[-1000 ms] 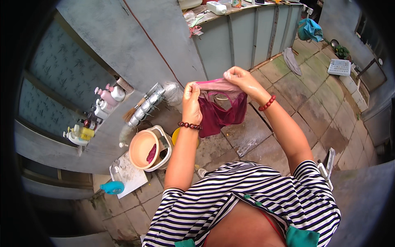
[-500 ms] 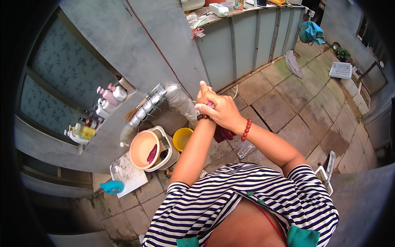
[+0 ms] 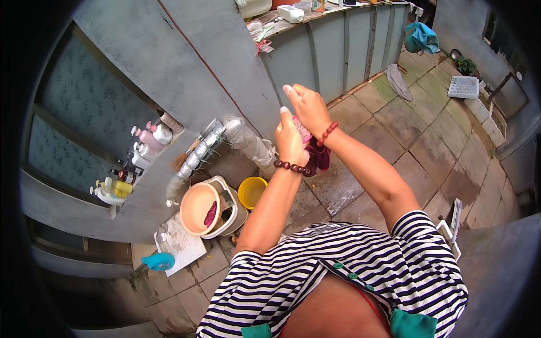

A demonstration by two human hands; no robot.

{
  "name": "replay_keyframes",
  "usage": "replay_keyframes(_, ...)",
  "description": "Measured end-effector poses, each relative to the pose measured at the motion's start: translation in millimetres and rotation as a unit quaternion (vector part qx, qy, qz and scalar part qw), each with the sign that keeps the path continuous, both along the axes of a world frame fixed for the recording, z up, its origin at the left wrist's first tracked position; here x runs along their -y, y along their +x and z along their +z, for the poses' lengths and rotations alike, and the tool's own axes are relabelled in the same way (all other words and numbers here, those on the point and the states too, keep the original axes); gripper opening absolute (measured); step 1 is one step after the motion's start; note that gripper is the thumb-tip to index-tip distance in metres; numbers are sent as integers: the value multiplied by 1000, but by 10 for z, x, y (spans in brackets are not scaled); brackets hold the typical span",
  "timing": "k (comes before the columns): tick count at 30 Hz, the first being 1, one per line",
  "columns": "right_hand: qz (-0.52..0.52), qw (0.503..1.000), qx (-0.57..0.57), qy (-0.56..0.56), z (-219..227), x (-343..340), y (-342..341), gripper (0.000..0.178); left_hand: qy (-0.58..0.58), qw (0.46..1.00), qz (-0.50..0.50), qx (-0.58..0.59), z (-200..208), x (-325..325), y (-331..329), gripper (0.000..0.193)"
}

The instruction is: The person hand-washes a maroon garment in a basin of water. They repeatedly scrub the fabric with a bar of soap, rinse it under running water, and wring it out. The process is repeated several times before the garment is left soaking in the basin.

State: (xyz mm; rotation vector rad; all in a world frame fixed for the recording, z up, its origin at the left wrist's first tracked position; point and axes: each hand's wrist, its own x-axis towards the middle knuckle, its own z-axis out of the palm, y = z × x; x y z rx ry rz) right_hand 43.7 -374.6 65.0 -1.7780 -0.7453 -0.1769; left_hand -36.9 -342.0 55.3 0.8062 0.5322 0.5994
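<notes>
A wet-looking maroon cloth (image 3: 319,159) with a pink part is bunched between my two hands in the middle of the view. My left hand (image 3: 289,139) is closed round its near side, thumb pointing up. Just beyond it and to the right, my right hand (image 3: 310,108) is curled in a fist on the cloth's pink part. The loose maroon end hangs below my right wrist. How the fingers wrap it underneath is hidden.
To the left, a peach basin (image 3: 194,209) holding a maroon piece rests on a white tub (image 3: 232,222), next to a yellow bucket (image 3: 252,191). A blue bottle (image 3: 158,261) is on a white board (image 3: 186,248). Pump bottles (image 3: 147,138) line the sill. A wrapped pipe (image 3: 248,141) juts from the wall.
My hands have moved from being clasped together to slightly apart, the right one shifting up and away. More of the cloth shows between them, its pink part now visible.
</notes>
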Motion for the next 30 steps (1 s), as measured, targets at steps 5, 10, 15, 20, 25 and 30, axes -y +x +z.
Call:
replay_keyframes(5, 85, 987, 129, 46, 81, 83, -814, 40, 42, 975, -99, 193, -574, -676, 39, 37)
replay_keyframes(10, -7, 998, 60, 32, 55, 105, -230, 37, -34, 999, -26, 25, -106, -80, -42, 36)
replay_keyframes(15, 76, 989, 120, 31, 56, 21, -710, 37, -7, 983, -52, 174, -345, -300, -24, 35)
replay_keyframes(20, 30, 997, 62, 38, 46, 89, -424, 40, -56, 998, -1, 22, 55, -117, -57, 36)
replay_keyframes(25, 54, 984, 153, 75, 13, -80, -549, 42, -23, 984, -84, 155, -122, -224, -88, 41)
replay_keyframes(30, 58, 996, 34, 64, 81, 132, -464, 39, -34, 999, 6, 0, 46, -126, -114, 39)
